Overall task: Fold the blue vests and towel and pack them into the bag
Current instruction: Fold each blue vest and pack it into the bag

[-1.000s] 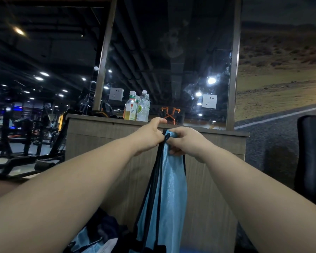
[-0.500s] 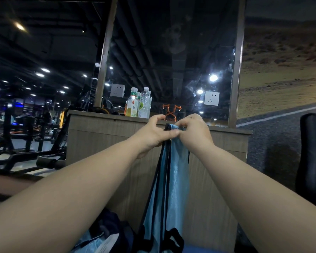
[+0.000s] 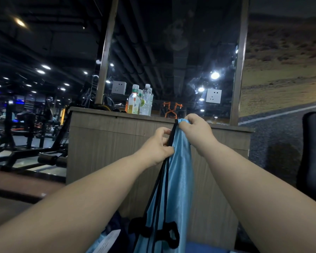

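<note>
As it hangs full length in front of the person, the blue vest [image 3: 179,179] is up in the air, and that looks deliberate: letting it drop straight lines up the edges before a fold. The right hand [image 3: 195,130] grips the bunched top, the highest point. The left hand [image 3: 157,147], a little lower and to the left, pinches the black trim [image 3: 172,132] between thumb and fingers, apparently to draw the edges together. The cloth is thin, glossy and slippery-looking, light blue with narrow black binding and a black printed shape [image 3: 153,232] low down. At the near left sits a dark bundle [image 3: 117,225] with more blue cloth, perhaps the bag, though it is hard to tell. Beyond stands a wood-grain counter [image 3: 108,143] carrying plastic bottles [image 3: 140,101], with a mirror [image 3: 171,52] above it and a black chair [image 3: 314,152] at the right.
</note>
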A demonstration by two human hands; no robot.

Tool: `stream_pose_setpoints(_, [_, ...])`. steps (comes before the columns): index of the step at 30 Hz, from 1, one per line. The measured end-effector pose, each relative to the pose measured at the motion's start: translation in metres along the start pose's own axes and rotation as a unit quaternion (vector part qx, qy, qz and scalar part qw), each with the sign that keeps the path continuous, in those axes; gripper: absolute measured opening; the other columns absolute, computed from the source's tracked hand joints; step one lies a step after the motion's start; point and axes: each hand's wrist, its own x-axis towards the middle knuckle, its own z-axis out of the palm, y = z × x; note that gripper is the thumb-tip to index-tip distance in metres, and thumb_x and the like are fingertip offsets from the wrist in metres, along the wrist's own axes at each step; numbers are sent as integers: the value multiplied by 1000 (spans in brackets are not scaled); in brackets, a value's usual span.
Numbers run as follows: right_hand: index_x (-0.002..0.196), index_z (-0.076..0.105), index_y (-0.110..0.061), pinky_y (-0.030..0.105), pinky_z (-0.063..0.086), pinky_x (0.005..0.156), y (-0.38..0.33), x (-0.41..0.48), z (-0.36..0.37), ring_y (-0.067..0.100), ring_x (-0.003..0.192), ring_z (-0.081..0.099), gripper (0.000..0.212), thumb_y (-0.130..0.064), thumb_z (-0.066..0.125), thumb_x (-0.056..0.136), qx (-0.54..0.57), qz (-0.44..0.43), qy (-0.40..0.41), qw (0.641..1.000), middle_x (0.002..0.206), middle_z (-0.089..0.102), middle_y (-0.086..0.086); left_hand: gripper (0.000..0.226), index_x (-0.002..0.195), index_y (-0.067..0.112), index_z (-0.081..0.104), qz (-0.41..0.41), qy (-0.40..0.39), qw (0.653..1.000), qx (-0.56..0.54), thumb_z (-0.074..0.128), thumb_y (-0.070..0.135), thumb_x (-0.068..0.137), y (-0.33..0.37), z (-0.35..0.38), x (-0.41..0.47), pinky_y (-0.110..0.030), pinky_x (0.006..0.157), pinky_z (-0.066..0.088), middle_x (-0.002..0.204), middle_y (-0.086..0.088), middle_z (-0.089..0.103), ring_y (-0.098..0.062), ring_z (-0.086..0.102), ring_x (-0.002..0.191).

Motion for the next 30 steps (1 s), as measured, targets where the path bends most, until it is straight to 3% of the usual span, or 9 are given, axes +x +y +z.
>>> stream_pose_setpoints(3, [75, 42, -18, 29, 28, 55, 1, -2, 1, 15, 59, 32, 21, -22, 50, 94, 55, 29, 16, 998, 67, 39, -2, 62, 127, 19, 40, -27, -62, 997, 43, 67, 12, 72, -7, 2, -5, -44, 81, 58, 107, -5, 67, -24, 68, 88])
stream_pose_setpoints(5, [80, 39, -17, 29, 26, 54, 1, -3, 0, 15, 60, 29, 17, -22, 47, 95, 101, 61, 34, 992, 69, 36, -2, 54, 126, 13, 46, -48, -86, 993, 63, 67, 5, 77, -14, 1, -10, -27, 65, 53, 85, 5, 63, -9, 61, 71])
stream_pose_setpoints(10, [84, 47, -21, 33, 38, 68, 8, -2, 0, 18, 73, 42, 11, -19, 39, 92, 97, 60, 45, 993, 80, 46, -2, 30, 107, 10, 54, -98, -134, 985, 41, 60, -7, 82, -29, -4, -15, -23, 55, 39, 54, 14, 56, -3, 50, 50])
stream_pose_setpoints(13, [75, 58, -25, 29, 39, 68, 17, -7, -2, 14, 73, 47, 16, -31, 56, 90, 59, -5, -27, 998, 75, 52, -10, 29, 100, 12, 55, -101, -139, 985, 20, 63, -7, 80, -32, -5, -14, -21, 54, 39, 70, 6, 62, -7, 52, 57])
stream_pose_setpoints(15, [74, 63, -25, 25, 39, 66, 21, -12, -4, 8, 73, 51, 25, -47, 73, 81, -49, -62, -127, 989, 76, 57, -13, 30, 98, 12, 53, -100, -130, 986, -1, 65, -8, 79, -35, -5, -14, -21, 53, 43, 76, -2, 60, -9, 55, 60])
stream_pose_setpoints(19, [96, 66, -33, 26, 44, 77, 28, -22, 2, 5, 92, 55, 43, -51, 86, 62, -275, -46, -310, 909, 96, 60, -14, 32, 94, 14, 48, -101, -117, 987, -32, 68, -7, 81, -42, -6, -14, -14, 46, 41, 68, 4, 60, 0, 53, 52])
stream_pose_setpoints(22, [95, 67, -30, 23, 43, 64, 34, -25, 9, 6, 82, 54, 28, -36, 82, 73, -328, -48, -333, 883, 88, 58, -13, 38, 97, 14, 47, -101, -120, 987, -27, 71, -8, 78, -49, -4, -15, -17, 51, 45, 81, -1, 68, -4, 61, 61])
stream_pose_setpoints(25, [97, 70, -22, 24, 42, 66, 38, -26, 15, 13, 81, 56, 13, -23, 69, 84, -317, -53, -338, 885, 85, 62, -5, 37, 97, 16, 49, -80, -122, 988, 55, 72, -3, 76, -56, -1, -15, -23, 63, 52, 84, -2, 70, -9, 64, 68])
stream_pose_setpoints(30, [88, 68, -7, 27, 42, 60, 42, -27, 14, 15, 68, 50, 18, -22, 57, 87, -262, -44, -292, 919, 74, 56, 1, 31, 90, 20, 51, -82, -159, 971, 156, 71, 4, 73, -68, 0, -21, -30, 62, 44, 64, 9, 57, -12, 53, 61])
